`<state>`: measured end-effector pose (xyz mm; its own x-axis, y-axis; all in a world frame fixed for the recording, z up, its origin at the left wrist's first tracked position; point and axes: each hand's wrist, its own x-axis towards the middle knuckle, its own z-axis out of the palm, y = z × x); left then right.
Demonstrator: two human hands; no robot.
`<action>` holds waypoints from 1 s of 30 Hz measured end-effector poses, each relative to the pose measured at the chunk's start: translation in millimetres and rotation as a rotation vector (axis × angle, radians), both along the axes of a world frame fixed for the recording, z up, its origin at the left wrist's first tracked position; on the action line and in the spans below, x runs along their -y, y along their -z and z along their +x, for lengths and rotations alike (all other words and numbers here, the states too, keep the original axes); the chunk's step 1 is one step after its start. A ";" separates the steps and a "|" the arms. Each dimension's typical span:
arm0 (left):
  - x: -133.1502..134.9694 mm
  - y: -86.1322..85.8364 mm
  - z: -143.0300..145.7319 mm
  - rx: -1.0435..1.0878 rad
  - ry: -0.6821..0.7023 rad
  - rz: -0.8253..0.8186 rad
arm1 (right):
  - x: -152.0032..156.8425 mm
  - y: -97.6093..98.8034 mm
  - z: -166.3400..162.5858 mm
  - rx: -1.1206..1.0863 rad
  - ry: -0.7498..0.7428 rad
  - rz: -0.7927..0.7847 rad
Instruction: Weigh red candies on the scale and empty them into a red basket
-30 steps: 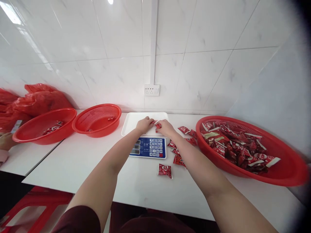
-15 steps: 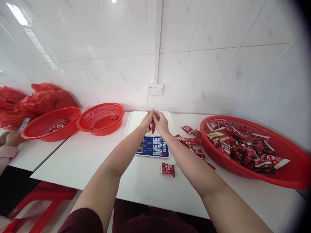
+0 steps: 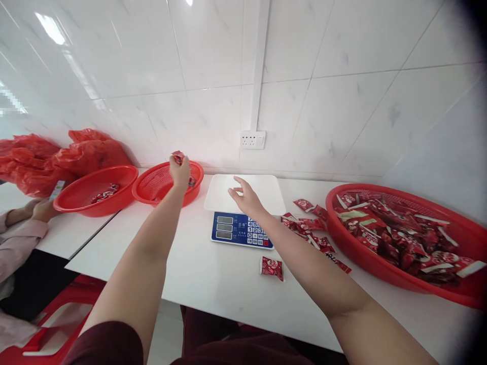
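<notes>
My left hand (image 3: 180, 171) is closed on a small red packet (image 3: 177, 156), held above the middle red basket (image 3: 152, 178). A few more packets lie inside that basket. Over the white pan of the digital scale (image 3: 220, 191), my right hand (image 3: 244, 196) hangs with thumb and fingers apart, holding nothing. The scale's blue panel (image 3: 232, 223) faces me, partly hidden by my right forearm. One red packet (image 3: 272, 267) lies on the table in front of the scale. Several loose packets (image 3: 314, 224) are scattered right of it.
A large red basket (image 3: 380, 274) heaped with packets stands at right. Farther left is another red basket (image 3: 72, 205) with some packets, beside red plastic bags (image 3: 91, 158). At the left edge, a co-worker's hands (image 3: 41, 209) are near a small pale device. A tiled wall closes the back.
My hands have parted. The left one has moved left from the scale to the middle basket with a packet. My right hand has opened over the pan. The view has shifted slightly.
</notes>
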<state>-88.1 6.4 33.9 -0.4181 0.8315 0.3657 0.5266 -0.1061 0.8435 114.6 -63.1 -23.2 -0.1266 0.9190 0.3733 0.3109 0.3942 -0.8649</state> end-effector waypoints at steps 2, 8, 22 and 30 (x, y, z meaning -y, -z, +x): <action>3.7 -6.1 -29.6 -0.093 -0.066 0.022 | 4.9 0.0 9.3 0.041 0.012 0.056; 5.7 2.9 -70.3 -0.557 -0.080 -0.283 | 16.4 11.3 80.6 0.148 0.190 0.207; 195.4 154.6 148.6 -0.882 1.123 0.052 | 94.1 96.6 162.6 0.956 0.203 -0.231; 180.3 172.8 147.3 -0.527 1.056 -0.059 | 123.7 111.1 157.6 0.969 0.188 -0.116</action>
<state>59.2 -174.0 -138.9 0.6781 0.6957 0.2369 0.4853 -0.6659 0.5665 272.2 -186.8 -134.4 -0.1781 0.9797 0.0918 0.9524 0.1951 -0.2344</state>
